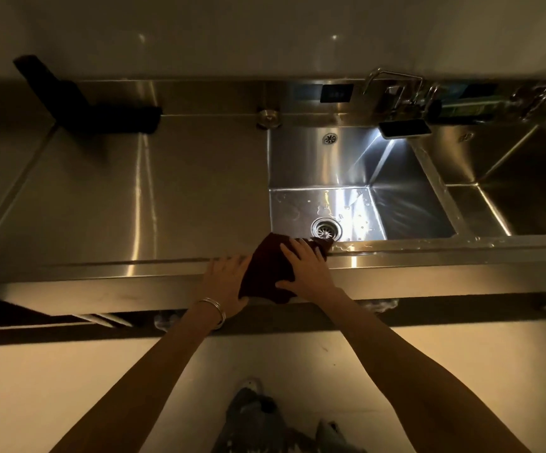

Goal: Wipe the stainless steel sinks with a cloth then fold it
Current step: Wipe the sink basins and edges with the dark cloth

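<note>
A dark maroon cloth (270, 266) lies draped over the front rim of the steel counter, at the near left corner of the middle sink (340, 165). My right hand (307, 268) presses flat on the cloth with fingers spread. My left hand (225, 282), with a bracelet on the wrist, rests on the counter's front edge and touches the cloth's left side. The sink floor is wet with droplets around its drain (326, 228). A second sink (520, 178) sits at the right, partly cut off.
A flat steel drainboard (118, 197) stretches to the left. A black object (78, 99) lies at its back. A faucet (392, 83), a black tray (405, 129) and bottles stand behind the sinks. Pale floor and my shoes are below.
</note>
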A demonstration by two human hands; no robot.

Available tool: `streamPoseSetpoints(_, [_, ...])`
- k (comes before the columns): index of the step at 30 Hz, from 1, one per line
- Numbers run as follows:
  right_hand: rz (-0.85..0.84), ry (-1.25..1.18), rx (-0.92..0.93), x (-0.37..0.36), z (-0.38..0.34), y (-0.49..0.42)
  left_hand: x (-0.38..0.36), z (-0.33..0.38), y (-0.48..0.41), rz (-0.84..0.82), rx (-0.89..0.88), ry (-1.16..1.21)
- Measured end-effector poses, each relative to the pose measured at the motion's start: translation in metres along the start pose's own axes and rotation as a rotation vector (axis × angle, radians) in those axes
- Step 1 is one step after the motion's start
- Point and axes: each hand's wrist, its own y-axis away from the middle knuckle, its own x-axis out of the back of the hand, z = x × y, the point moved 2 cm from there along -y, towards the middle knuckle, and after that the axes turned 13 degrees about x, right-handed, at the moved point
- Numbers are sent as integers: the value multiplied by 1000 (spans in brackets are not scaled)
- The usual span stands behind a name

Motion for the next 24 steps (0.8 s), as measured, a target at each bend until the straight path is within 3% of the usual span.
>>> streamPoseSetpoints(5, [-52,9,-91,-17,-6,-18,0,-21,-16,14,-87,6])
streamPoseSetpoints(12, [87,17,-43,-18,-1,-14,1,-30,-38,20,-218,120])
streamPoseSetpoints(19, [102,9,-78,34,7,-1,10,-16,-54,35,-287,148])
streamPoseSetpoints(24, [231,22,-112,77,7,1,22,-14,-62,84,-316,173])
